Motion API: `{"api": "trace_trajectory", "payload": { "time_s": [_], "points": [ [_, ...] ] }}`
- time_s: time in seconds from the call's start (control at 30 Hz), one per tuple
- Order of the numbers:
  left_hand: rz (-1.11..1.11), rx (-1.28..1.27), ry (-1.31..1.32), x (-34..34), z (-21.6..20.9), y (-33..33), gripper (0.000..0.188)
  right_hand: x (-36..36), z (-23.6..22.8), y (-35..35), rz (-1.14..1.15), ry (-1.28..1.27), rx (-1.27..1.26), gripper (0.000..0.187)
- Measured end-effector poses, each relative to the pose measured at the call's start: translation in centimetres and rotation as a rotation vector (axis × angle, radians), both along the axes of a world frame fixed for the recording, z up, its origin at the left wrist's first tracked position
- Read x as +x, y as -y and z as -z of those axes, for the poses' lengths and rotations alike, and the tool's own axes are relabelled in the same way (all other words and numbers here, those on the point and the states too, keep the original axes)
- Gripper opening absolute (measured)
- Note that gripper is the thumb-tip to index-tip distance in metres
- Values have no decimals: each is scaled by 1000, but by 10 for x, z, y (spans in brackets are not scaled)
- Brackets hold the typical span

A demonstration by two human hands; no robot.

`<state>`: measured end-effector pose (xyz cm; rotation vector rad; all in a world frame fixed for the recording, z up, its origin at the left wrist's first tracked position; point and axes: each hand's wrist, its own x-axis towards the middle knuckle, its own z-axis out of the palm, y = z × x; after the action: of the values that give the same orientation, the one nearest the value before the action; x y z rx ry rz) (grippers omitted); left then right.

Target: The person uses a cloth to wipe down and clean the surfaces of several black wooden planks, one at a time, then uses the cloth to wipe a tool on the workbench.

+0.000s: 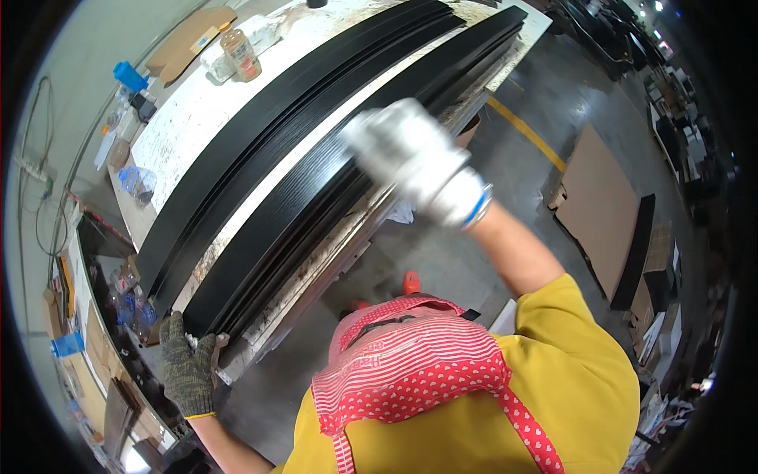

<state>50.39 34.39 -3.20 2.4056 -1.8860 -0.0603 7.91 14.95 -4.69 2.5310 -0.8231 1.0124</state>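
Black grained board (312, 172) along the near edge of the white table (189, 118), left end at the left hand (188, 363), dark-gloved, partly curled (hold unclear). Over its middle, the right hand (410, 154), white-gloved, too blurred to tell opening or contents. Beyond, second black board (253, 130).

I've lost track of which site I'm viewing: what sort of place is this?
Probably a workshop or factory floor: long black boards lie on a scuffed white workbench, and a yellow line marks the grey floor.
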Motion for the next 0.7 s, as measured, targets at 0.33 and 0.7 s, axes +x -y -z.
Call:
{"api": "trace_trajectory", "payload": {
  "time_s": [0.33,0.7],
  "points": [
    [133,-59,105,-15,-12,15,66,99,6,-67,-164,165,609,28],
    [-44,57,-14,-25,-28,12,65,106,28,-53,-79,108,224,19]
  ]
}}
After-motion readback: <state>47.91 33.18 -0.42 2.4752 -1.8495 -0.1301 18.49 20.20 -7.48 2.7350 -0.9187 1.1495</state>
